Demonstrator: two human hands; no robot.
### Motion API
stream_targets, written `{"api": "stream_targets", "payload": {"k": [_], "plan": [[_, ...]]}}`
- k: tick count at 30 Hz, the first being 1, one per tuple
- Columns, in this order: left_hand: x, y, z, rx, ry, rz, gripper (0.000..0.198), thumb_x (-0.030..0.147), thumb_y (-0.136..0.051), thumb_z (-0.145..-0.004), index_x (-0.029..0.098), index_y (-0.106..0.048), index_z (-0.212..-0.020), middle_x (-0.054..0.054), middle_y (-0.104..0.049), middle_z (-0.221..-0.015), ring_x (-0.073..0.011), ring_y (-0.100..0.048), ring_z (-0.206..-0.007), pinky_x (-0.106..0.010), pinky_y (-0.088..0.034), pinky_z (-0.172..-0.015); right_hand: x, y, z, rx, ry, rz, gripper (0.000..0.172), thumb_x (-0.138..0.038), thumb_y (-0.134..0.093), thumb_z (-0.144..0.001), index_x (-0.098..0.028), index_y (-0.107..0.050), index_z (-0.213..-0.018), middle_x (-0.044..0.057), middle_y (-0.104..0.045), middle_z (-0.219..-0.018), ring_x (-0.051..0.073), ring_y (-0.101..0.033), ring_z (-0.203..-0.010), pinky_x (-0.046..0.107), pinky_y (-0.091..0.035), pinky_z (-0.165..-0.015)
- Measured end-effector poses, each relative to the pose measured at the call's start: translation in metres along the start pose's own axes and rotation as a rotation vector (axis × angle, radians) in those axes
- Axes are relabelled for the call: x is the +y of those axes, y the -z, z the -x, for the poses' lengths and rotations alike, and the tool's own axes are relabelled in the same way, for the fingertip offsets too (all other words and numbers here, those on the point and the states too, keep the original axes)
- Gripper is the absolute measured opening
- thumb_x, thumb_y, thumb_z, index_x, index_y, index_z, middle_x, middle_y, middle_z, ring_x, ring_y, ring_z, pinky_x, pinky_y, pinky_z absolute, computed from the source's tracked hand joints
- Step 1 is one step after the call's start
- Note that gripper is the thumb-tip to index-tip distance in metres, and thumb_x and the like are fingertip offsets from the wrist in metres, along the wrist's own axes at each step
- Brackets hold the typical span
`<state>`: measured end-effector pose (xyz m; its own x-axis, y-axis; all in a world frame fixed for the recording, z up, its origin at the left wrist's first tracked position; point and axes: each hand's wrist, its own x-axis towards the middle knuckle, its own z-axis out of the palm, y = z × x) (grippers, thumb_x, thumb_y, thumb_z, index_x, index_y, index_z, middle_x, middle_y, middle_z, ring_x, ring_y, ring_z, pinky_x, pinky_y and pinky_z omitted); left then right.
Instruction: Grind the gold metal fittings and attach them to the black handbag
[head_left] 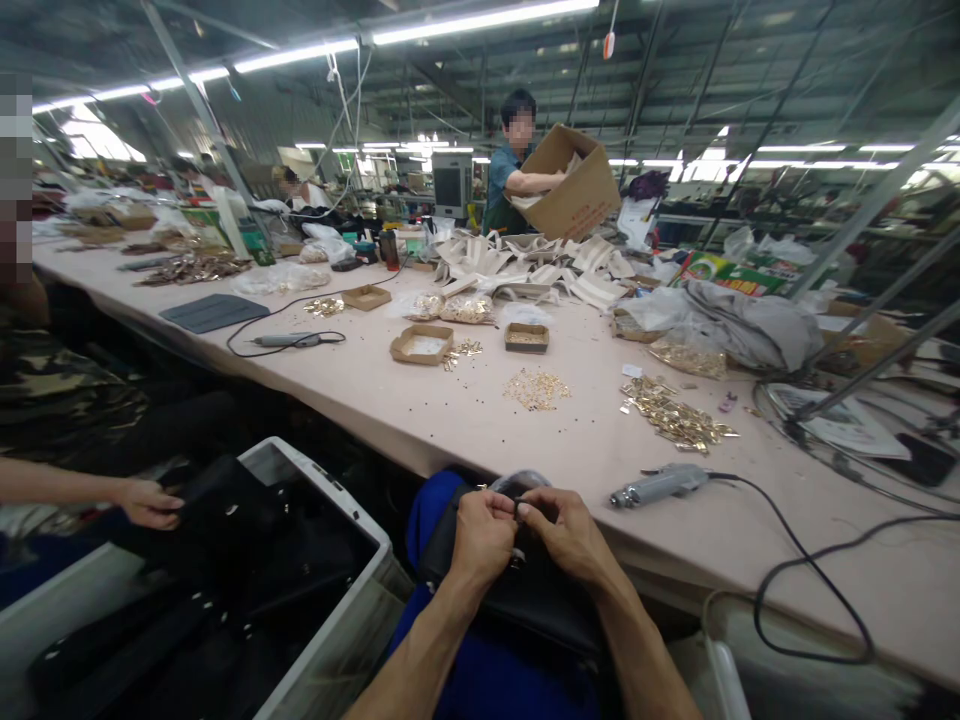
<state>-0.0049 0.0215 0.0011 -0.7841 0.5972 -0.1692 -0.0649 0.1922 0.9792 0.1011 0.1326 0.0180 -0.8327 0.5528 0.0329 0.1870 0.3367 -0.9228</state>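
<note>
Across my lap lies a black leather-like piece [536, 605], perhaps a bag, with small shiny metal fittings on it. My left hand [484, 528] is above it, thumb and fingers pinched together. Close beside it my right hand [564, 525] pinches too, its fingertips almost meeting the left ones. A small dark bit shows between the fingertips, too little to name. On the table edge to the right of my hands rests a grey electric screwdriver [660, 485] with a black cord.
Left of me stands a white bin [330, 480] of black pieces, where a co-worker's hand [154, 503] holds one. Gold metal parts [679, 415], small gold bits [536, 390] and cardboard trays [421, 345] lie on the table [360, 385]. Across it, a person tips a carton [574, 185].
</note>
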Motion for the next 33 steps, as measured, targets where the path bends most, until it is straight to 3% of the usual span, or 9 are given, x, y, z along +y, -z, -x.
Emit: {"api": "stream_targets", "payload": {"k": [4,10,16,20,24,27,30,33], "plan": [[0.004,0.003,0.003,-0.059,-0.019,-0.001,0.019,0.0,-0.064,-0.061,0.01,-0.073,-0.075,-0.005,-0.074,-0.065,-0.0151,-0.067,-0.058,-0.021,-0.049,-0.052,0.008,0.0,-0.002,0.016,-0.082,-0.02,0.024,-0.037,-0.064,-0.087,-0.017,-0.076,-0.082,0.001,-0.065,-0.067,0.015,-0.052,-0.059,0.027,-0.035,-0.055],[0.005,0.004,0.005,-0.059,-0.051,-0.043,0.022,-0.004,-0.062,-0.058,0.011,-0.07,-0.072,-0.002,-0.069,-0.062,-0.0139,-0.065,-0.058,-0.02,-0.048,-0.051,0.007,0.001,0.0,0.01,-0.086,-0.094,0.023,-0.037,-0.067,-0.085,-0.016,-0.072,-0.077,-0.001,-0.06,-0.062,0.015,-0.05,-0.058,0.027,-0.036,-0.057],[0.008,0.005,0.01,-0.164,-0.087,-0.014,0.022,0.011,-0.075,-0.067,0.011,-0.075,-0.089,-0.004,-0.074,-0.078,-0.0096,-0.058,-0.052,-0.021,-0.043,-0.049,-0.001,0.002,0.004,0.113,-0.024,-0.049,0.022,-0.037,-0.066,-0.086,-0.018,-0.071,-0.076,0.0,-0.063,-0.07,0.016,-0.053,-0.065,0.027,-0.039,-0.061],[0.005,0.004,0.007,-0.112,-0.076,0.006,0.014,0.015,-0.075,-0.07,0.009,-0.076,-0.082,-0.008,-0.074,-0.073,-0.0167,-0.066,-0.065,-0.026,-0.05,-0.06,-0.003,0.001,0.005,0.111,-0.003,-0.033,0.023,-0.039,-0.066,-0.088,-0.018,-0.071,-0.079,0.0,-0.064,-0.07,0.017,-0.054,-0.067,0.027,-0.04,-0.063],[0.004,0.002,0.009,-0.099,-0.065,-0.016,0.012,0.016,-0.076,-0.068,0.01,-0.074,-0.078,-0.006,-0.071,-0.066,-0.0164,-0.063,-0.06,-0.024,-0.047,-0.055,-0.007,-0.003,0.005,0.123,0.055,0.053,0.025,-0.04,-0.067,-0.09,-0.019,-0.069,-0.076,0.0,-0.065,-0.07,0.017,-0.055,-0.065,0.028,-0.039,-0.061],[0.013,0.005,0.02,-0.141,-0.13,-0.066,0.014,0.015,-0.071,-0.075,0.013,-0.074,-0.089,-0.004,-0.071,-0.075,-0.0126,-0.059,-0.055,-0.022,-0.043,-0.052,-0.015,-0.005,0.008,0.188,0.165,0.056,0.028,-0.036,-0.064,-0.093,-0.02,-0.066,-0.071,0.0,-0.064,-0.069,0.018,-0.058,-0.068,0.028,-0.04,-0.063],[0.029,0.009,0.034,-0.234,-0.267,-0.106,0.019,0.022,-0.06,-0.091,0.018,-0.071,-0.106,-0.002,-0.072,-0.083,-0.0114,-0.057,-0.054,-0.022,-0.043,-0.053,-0.027,-0.002,0.013,0.23,0.263,0.004,0.025,-0.032,-0.059,-0.096,-0.02,-0.065,-0.074,0.001,-0.064,-0.073,0.018,-0.059,-0.072,0.028,-0.043,-0.069],[0.042,0.014,0.039,-0.307,-0.377,-0.157,0.028,0.032,-0.049,-0.101,0.019,-0.069,-0.087,0.0,-0.063,-0.068,-0.0135,-0.056,-0.056,-0.023,-0.041,-0.055,-0.041,0.002,0.016,0.254,0.304,0.0,0.024,-0.029,-0.06,-0.095,-0.02,-0.061,-0.073,-0.001,-0.059,-0.071,0.016,-0.056,-0.07,0.028,-0.041,-0.068]]}}
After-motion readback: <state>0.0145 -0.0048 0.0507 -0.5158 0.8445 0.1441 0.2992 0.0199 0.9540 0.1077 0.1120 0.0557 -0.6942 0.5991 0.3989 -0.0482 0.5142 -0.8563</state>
